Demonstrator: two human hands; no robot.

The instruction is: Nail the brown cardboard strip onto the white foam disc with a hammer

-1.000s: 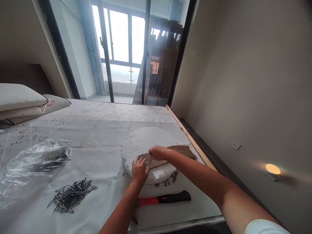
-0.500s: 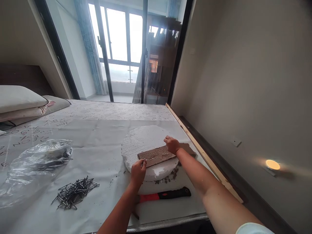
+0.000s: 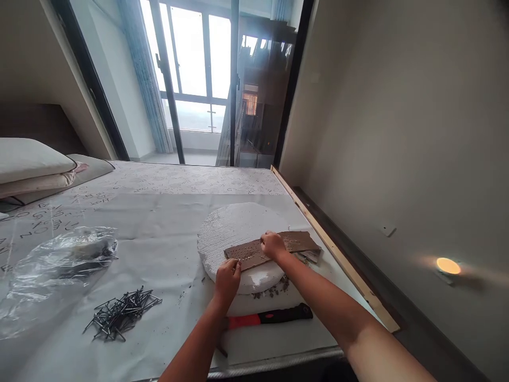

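A brown strip of board (image 3: 299,242), dotted with small holes, lies across a round white foam-like disc (image 3: 226,223). My left hand (image 3: 228,276) is closed at the board's near left edge, beside small pale dots in a row; what its fingertips pinch is hidden. Above the middle of the board is my right hand (image 3: 273,245), fingers drawn together, and whatever they hold is too small to make out. A hammer (image 3: 270,317) with a red and black handle lies in front of the disc, its head partly behind my left forearm. Loose nails (image 3: 122,313) form a pile at the left.
A clear plastic bag (image 3: 59,270) with dark contents lies left of the nails. Brown crumbs (image 3: 274,291) are scattered along the disc's near edge. A wooden rail (image 3: 338,254) borders the bed's right side, near the wall. Folded bedding (image 3: 35,164) sits far left.
My right hand has moved left along the board, from its right part to its middle. My left hand stays almost in place at the edge. The view has shifted slightly.
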